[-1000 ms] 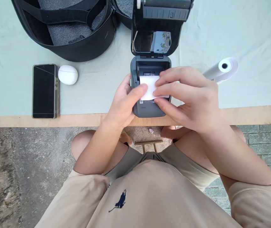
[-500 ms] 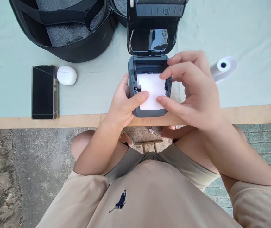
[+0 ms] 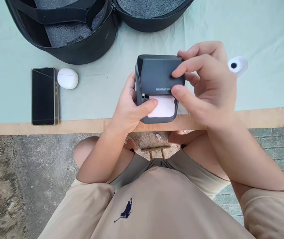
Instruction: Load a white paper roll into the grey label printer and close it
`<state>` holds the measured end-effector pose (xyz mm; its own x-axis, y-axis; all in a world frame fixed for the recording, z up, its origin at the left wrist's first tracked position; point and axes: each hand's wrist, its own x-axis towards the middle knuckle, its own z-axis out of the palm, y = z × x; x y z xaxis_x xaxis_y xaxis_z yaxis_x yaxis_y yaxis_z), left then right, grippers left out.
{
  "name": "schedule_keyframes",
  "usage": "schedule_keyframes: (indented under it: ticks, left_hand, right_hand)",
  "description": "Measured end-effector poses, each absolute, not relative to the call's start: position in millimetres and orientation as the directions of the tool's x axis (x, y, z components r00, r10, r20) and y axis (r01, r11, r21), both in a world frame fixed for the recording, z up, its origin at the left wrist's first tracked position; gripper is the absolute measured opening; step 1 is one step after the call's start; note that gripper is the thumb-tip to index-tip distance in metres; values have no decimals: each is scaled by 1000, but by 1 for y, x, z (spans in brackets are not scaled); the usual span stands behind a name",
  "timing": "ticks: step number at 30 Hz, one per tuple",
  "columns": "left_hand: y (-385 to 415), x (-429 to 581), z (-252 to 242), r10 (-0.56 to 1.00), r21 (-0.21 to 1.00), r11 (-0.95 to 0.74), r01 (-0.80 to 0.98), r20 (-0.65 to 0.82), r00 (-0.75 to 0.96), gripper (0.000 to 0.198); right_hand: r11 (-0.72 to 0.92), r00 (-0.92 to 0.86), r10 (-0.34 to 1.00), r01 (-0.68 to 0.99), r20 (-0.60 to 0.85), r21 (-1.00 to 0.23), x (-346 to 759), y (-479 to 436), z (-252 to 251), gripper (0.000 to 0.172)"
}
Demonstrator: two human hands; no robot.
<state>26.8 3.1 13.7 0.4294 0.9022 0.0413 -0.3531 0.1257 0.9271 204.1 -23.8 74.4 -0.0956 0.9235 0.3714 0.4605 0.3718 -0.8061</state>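
Note:
My left hand (image 3: 129, 108) is wrapped round the left side of a dark label printer (image 3: 157, 74), its thumb pressing on the white paper (image 3: 162, 108) that lies over the printer's front end. The printer's lid is folded down over most of the body, and the paper shows below the lid's edge. My right hand (image 3: 206, 83) touches the right side of the lid with thumb and fingertips, its fingers apart. How fully the lid is closed cannot be told.
A phone (image 3: 43, 96) and a white mouse-shaped object (image 3: 67, 78) lie at the left. Behind them is an open black case (image 3: 82, 53) with grey foam. A paper roll (image 3: 240, 66) stands beyond my right hand. The table's wooden edge (image 3: 89, 126) runs along the front.
The printer's lid has swung down from upright over the body. My right hand has moved from the paper and compartment onto the lid. My left hand still holds the printer.

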Motion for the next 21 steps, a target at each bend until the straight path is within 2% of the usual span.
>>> schedule_keyframes:
  ticks: [3,6,8,12,17,21]
  left_hand:
    - [3,26,18,900,933,139,-331,21,436,64]
    - [2,27,23,890,912,154,-379,39,455,64]
    - [-1,28,28,881,874,196,-445,43,471,58]
    - [-8,29,40,901,853,248,-459,-30,432,34]
    - [-10,30,45,897,825,292,-483,-61,439,30]
    - [-8,32,47,904,795,308,-523,-73,421,25]
  right_hand:
    - [346,-119,937,451,329,-823,205,-23,70,24]
    - [224,-160,971,330,179,-917,205,-23,70,45]
    - [156,-230,969,273,93,-949,204,-23,71,52]
    - [131,-297,953,224,60,-966,200,-24,74,55]
    - [136,-295,952,175,80,-975,198,-26,75,53]
    - [134,-285,957,233,64,-963,199,-24,73,52]
